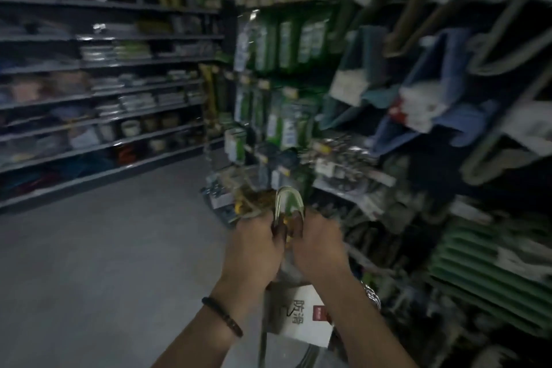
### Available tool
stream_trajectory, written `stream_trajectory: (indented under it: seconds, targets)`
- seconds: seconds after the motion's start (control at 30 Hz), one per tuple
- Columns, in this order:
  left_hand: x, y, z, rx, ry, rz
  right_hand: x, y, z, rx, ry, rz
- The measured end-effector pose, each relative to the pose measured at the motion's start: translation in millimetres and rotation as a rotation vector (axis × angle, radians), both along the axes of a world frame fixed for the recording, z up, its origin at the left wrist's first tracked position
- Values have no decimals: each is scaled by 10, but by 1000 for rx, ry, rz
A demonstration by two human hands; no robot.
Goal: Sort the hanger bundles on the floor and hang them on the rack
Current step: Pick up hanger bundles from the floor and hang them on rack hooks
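I hold a bundle of hangers upright in front of me, its pale green hooks curving up above my fingers. My left hand grips the hook necks from the left and my right hand grips them from the right, knuckles almost touching. The bundle's white label card with dark print hangs below, between my forearms. The display rack with pegs stands just beyond my hands to the right. The view is blurred by motion.
Hanging packets in green wrapping fill the rack ahead. More hanger bundles sit on the rack at the lower right. Long shelves of goods run along the left wall. Grey floor spreads to the left.
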State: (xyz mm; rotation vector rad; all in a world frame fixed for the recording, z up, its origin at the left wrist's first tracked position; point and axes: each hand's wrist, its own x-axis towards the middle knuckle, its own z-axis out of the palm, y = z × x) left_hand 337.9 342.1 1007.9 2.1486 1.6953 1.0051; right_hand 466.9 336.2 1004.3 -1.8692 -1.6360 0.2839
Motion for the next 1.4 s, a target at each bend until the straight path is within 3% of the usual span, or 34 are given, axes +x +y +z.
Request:
stream_trajectory:
  seconds: [0.17,0.3,0.4,0.77,0.93,1.07,1.2,1.4]
  targets:
    - [1622,-303,382,41,47,-323,1600,-707,442,30,17,-253]
    - [2627,-575,723,-54,-190,-645,2702,-1399,664,126,19,-443]
    - [3249,-654,951,-25,-142,-782,3297,-1803,805,182,0,-550]
    - [4974,-1034,1529,258,51,-1181,4426,-2968,1343,243,-13,-981]
    - [5632,-1214,1866,377,-22,-1390,4868,-3283,1612,203,-90,-1114]
    - [6037,-1247,2213,477,-30,-1375,5275,-3426,1792,231,-124,-1171]
    - [6455,-1339,2532,738,219,-1131,5678,-3451,1986,259,-136,-1138]
    - [6913,-1434,2688,952,379,-925,6221,-3331,2095,256,-151,-1034]
